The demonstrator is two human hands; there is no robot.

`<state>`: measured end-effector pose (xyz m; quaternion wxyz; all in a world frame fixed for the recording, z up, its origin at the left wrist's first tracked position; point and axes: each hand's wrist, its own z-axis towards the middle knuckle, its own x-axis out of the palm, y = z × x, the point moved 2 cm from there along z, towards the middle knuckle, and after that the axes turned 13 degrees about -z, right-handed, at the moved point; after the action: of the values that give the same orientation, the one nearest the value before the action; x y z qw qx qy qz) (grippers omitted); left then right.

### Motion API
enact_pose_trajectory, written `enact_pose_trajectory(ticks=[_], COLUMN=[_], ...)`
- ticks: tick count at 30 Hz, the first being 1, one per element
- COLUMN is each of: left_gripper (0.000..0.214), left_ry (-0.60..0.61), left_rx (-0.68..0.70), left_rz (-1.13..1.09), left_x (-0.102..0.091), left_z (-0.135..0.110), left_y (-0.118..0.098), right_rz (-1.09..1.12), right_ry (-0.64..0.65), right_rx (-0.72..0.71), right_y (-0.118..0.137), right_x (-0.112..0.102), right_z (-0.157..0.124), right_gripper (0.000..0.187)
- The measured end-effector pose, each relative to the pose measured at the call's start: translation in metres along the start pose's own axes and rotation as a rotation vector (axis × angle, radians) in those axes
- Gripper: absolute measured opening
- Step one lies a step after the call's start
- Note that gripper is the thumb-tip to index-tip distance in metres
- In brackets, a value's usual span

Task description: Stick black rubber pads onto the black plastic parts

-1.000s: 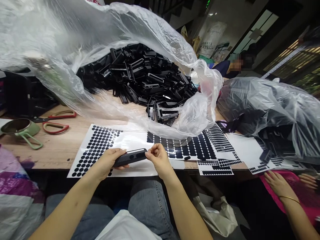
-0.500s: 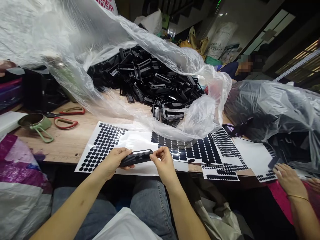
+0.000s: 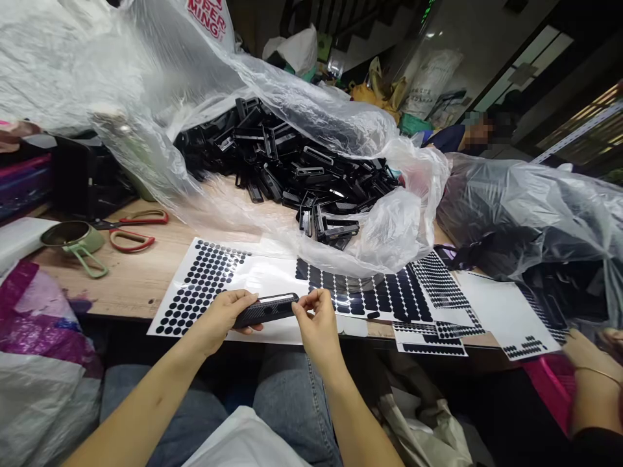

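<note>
My left hand (image 3: 226, 318) grips a long black plastic piece (image 3: 267, 310) with a carbon-fibre-like pattern and a pale strip along its upper side. It is held slightly tilted over the table's front edge. At its right end, my right hand (image 3: 315, 318) is closed in a pinch, fingertips touching or very near that end; whatever sits between them is hidden. Beneath both hands lies a white sheet of round black stickers (image 3: 168, 311). Behind them, a sheet of larger black stickers (image 3: 389, 292) is partly covered by clear plastic.
A clear plastic bag (image 3: 394, 224) spills a heap of black plastic pieces (image 3: 287, 162). To the left are red-handled scissors (image 3: 131, 240) and a green cup (image 3: 87, 240). Smaller sticker sheets (image 3: 431, 349) overhang the front edge. A co-worker's hand (image 3: 588, 357) is at the right.
My hands keep nearly the same hold on the black piece. The view has shifted slightly. On the right, the co-worker's hand has moved further right, away from the sheet there.
</note>
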<state>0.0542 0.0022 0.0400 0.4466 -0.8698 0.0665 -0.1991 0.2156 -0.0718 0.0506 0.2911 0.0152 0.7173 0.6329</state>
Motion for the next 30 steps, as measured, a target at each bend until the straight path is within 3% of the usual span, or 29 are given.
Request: enact_pose_trajectory(ticks=[9, 11, 13, 15, 17, 18, 19, 20, 22, 24, 27, 30], left_gripper=[0.031, 0.032, 0.033, 0.032, 0.03, 0.03, 0.032, 0.033, 0.034, 0.036, 0.036, 0.032], left_ry=[0.01, -0.029, -0.139, -0.462, -0.993, -1.265, -1.446, -1.536, -1.54, -1.467, -1.255, -0.849], left_rx=[0.121, 0.17, 0.277, 0.473, 0.65, 0.661, 0.618, 0.548, 0.5, 0.582, 0.787, 0.898], left_rz=[-0.031, -0.018, 0.084, 0.312, 0.628, 0.78, 0.911, 1.014, 1.179, 1.251, 1.152, 1.025], left_x=[0.002, -0.007, -0.029, -0.068, -0.116, -0.14, -0.163, -0.184, -0.213, -0.218, -0.184, -0.122], left_z=[-0.01, -0.024, -0.05, -0.09, -0.144, -0.17, -0.193, -0.209, -0.223, -0.212, -0.159, -0.078], left_y=[0.007, 0.003, -0.01, -0.03, -0.048, -0.054, -0.058, -0.059, -0.06, -0.061, -0.069, -0.085], right_rz=[-0.106, -0.07, -0.023, 0.017, 0.046, 0.056, 0.062, 0.064, 0.061, 0.045, -0.015, -0.092], right_ry=[-0.158, -0.15, -0.092, -0.046, -0.002, 0.019, 0.033, 0.034, 0.011, -0.002, 0.051, 0.098], right_rx=[-0.012, 0.015, 0.03, 0.025, 0.019, 0.019, 0.022, 0.026, 0.024, 0.008, 0.01, 0.047], right_y=[-0.001, -0.002, -0.001, 0.001, 0.001, 0.0, -0.001, -0.002, -0.003, -0.003, -0.003, -0.004], right_x=[0.009, 0.019, 0.031, 0.042, 0.052, 0.057, 0.061, 0.065, 0.069, 0.067, 0.056, 0.043], right_z=[-0.009, -0.011, -0.013, -0.015, -0.016, -0.016, -0.017, -0.017, -0.018, -0.021, -0.029, -0.035], right_gripper=[0.021, 0.029, 0.034, 0.035, 0.037, 0.039, 0.04, 0.041, 0.042, 0.041, 0.037, 0.032])
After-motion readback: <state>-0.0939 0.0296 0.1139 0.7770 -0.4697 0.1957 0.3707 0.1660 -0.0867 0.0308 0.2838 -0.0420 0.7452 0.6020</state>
